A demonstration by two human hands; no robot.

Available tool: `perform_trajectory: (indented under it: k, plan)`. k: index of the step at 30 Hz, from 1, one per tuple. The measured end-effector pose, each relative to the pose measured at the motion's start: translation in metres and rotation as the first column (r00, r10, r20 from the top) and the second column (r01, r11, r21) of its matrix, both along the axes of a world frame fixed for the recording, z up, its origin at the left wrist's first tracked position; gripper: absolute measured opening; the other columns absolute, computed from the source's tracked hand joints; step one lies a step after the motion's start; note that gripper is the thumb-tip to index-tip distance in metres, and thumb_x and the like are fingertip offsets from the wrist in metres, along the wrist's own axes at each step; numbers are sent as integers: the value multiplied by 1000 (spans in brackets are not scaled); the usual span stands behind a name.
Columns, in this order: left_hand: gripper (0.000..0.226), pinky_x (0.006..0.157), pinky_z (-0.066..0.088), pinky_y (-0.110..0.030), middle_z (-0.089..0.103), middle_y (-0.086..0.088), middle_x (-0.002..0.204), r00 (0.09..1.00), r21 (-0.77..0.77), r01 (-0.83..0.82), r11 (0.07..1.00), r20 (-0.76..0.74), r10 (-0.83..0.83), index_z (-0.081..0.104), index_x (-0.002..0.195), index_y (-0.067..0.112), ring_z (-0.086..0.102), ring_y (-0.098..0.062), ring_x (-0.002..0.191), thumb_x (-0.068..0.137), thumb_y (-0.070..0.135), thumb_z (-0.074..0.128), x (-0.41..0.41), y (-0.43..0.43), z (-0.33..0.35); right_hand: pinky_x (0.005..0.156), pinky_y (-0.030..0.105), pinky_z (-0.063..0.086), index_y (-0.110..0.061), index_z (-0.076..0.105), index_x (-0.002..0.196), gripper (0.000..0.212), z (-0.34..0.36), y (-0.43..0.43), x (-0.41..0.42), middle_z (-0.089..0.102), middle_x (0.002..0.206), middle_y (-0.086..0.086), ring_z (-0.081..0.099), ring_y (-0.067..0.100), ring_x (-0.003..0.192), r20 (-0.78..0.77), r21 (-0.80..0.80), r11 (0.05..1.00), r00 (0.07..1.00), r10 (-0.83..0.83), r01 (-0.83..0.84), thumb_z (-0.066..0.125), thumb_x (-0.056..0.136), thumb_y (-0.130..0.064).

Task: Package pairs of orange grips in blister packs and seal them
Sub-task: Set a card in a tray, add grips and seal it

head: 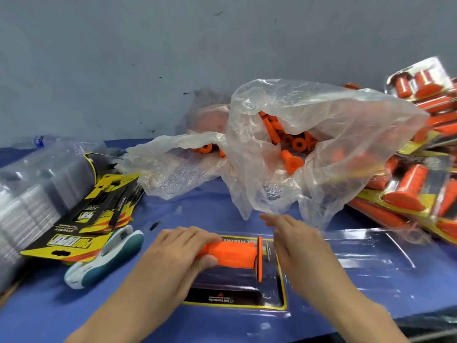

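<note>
While the work is plainly mid-run, this pack is only part filled. Seen from the person's head, looking down at a blue table [210,201]. Near the centre lies an open blister pack [277,293] with a black and yellow card inside, its clear lid half [376,253] folded out flat to the right. The left hand [178,251] grips one orange grip [230,253] lying crosswise over the far cavity, fingers [197,235] curled round its left end, flange end pointing right. The right hand [294,243] hovers just beside the flange with fingers straight and close together, holding nothing. The nearer cavity looks unfilled, so a second grip seems wanted before the lid can be folded over and sealed. Beyond the hands, a crumpled clear plastic bag [333,125] lies open with many loose grips [291,162] inside, showing much stock left to pack. At the far right, a heap of finished packs [408,191] shows pairs already sealed. At the left sit a tall stack of empty clear blisters [29,194] and a fan of printed cards [74,241], with a white and teal hand tool [106,258], perhaps a stapler, lying near them.
</note>
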State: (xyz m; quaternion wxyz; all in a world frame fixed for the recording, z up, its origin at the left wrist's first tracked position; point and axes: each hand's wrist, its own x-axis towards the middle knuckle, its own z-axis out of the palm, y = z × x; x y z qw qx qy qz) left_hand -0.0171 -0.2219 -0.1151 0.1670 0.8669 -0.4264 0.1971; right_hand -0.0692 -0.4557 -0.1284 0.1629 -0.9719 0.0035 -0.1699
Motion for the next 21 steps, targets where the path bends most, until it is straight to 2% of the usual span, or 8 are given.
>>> perform_trajectory:
  k: [2,5,10,13,15,17,19,21]
  plan:
    - [35,82,38,-24,68,13,103,1000,4,13,1000,27,-13,68,109,23,59,-7,95,94,42,43,-4,-1,-5,101,27,31,-41,23,148,63,-5,0,0,45,141,-20,46,10,121,-75,-84,996,997,-19,12,43,97,-9]
    - [35,81,40,-23,69,15,100,996,51,39,998,84,-44,71,104,23,58,-5,95,92,42,44,-8,-4,-12,102,25,28,-43,20,148,69,-7,-1,0,46,141,-23,44,7,124,-83,-61,998,996,-32,27,45,94,-6]
    - [37,80,39,-23,69,18,98,998,142,42,989,46,-49,72,99,27,68,-7,88,90,48,43,-12,-9,-18,108,27,25,-44,23,146,59,-10,0,4,48,139,-23,41,7,130,-78,-102,994,996,-38,30,43,98,-16]
    - [39,82,39,-25,68,16,105,998,147,24,989,54,-32,73,103,28,65,-8,94,90,51,44,-13,-9,-19,110,27,22,-45,24,145,58,-11,-1,5,49,138,-23,41,7,130,-39,-106,994,998,-41,36,45,99,-17]
    - [41,87,39,-27,65,15,114,999,76,12,997,39,-15,70,112,29,58,-7,104,93,54,44,-12,-5,-18,110,26,22,-45,25,145,59,-11,-1,5,50,137,-24,41,6,129,-6,-116,993,999,-38,37,45,98,-16]
    - [39,90,37,-25,62,18,114,999,-54,-46,997,-10,46,66,116,31,52,-3,107,97,53,40,-5,7,-17,111,25,22,-44,25,146,59,-11,-2,4,49,137,-24,42,6,128,0,-119,992,999,-42,41,45,98,-15]
    - [29,89,37,-25,61,18,107,979,-184,-193,964,-99,177,63,110,30,52,-3,102,100,47,42,5,23,-16,112,25,21,-42,27,146,60,-8,-1,1,49,137,-22,42,7,127,18,-84,996,999,-36,37,46,97,-13]
    - [16,86,39,-29,61,10,101,923,-272,-367,890,-229,310,64,104,24,56,-13,99,102,31,50,17,39,-19,111,21,23,-39,37,143,60,-2,0,-5,52,135,-20,42,8,129,88,38,999,996,3,-6,47,94,-5]
